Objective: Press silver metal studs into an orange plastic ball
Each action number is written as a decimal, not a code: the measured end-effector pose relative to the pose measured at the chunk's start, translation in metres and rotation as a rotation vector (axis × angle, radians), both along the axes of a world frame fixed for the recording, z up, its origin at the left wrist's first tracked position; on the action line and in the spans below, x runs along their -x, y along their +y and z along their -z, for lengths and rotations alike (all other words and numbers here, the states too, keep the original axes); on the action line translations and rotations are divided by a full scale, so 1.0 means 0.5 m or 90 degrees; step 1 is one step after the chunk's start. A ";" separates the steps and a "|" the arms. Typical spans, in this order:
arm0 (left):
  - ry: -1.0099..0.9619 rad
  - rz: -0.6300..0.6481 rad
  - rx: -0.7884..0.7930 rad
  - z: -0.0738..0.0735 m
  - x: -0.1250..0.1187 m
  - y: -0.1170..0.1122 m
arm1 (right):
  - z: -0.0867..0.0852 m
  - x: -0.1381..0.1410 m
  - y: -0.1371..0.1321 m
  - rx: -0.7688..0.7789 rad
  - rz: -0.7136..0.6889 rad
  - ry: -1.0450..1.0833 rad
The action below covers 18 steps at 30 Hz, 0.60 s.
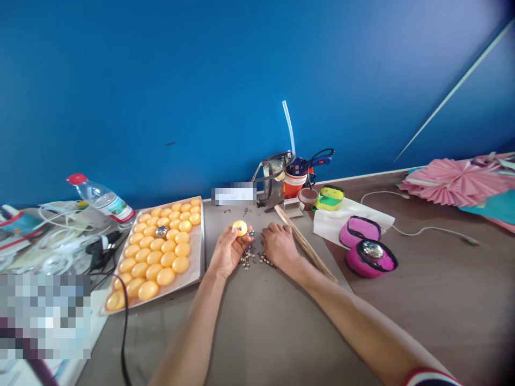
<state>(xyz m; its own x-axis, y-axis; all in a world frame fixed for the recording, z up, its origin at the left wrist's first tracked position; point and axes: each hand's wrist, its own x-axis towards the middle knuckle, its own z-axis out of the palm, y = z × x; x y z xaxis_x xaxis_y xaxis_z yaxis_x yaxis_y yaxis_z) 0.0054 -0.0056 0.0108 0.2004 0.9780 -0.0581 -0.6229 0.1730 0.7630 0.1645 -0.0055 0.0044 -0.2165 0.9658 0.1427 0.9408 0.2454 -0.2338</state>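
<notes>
My left hand (228,251) is closed round an orange-yellow ball (240,228), which has a small dark spot on the side facing me. A shiny silver bit shows by its fingertips. My right hand (278,242) rests just to the right, its fingers curled down to the mat, and whatever they pinch is hidden. Small shiny metal pieces (247,258) lie in a loose pile below and between both hands. To the left, a shallow white tray (202,236) bears many similar orange balls (156,257) in rows, with one silver piece (161,231) among them.
A wooden stick (308,244) lies right of my right hand. Behind stand a glass jar (274,179) and an orange cup (294,185) of tools. A pink pouch (368,262) lies at right. A plastic bottle (105,201) and tangled cables are at left, before the blue wall (201,96).
</notes>
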 end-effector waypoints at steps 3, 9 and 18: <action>-0.005 0.006 0.000 0.002 0.002 0.002 | 0.000 0.002 -0.001 0.004 -0.012 0.015; -0.030 0.007 0.011 -0.002 0.005 0.005 | -0.004 0.002 -0.004 -0.016 -0.043 0.050; -0.086 0.007 0.031 -0.005 0.005 0.003 | 0.007 0.000 -0.001 0.005 -0.080 0.062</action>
<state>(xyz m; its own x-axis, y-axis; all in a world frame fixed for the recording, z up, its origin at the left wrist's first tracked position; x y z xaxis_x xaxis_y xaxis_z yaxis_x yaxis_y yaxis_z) 0.0031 -0.0039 0.0134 0.2196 0.9726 -0.0765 -0.7178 0.2142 0.6625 0.1643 -0.0062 0.0010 -0.3210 0.9333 0.1613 0.8758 0.3573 -0.3246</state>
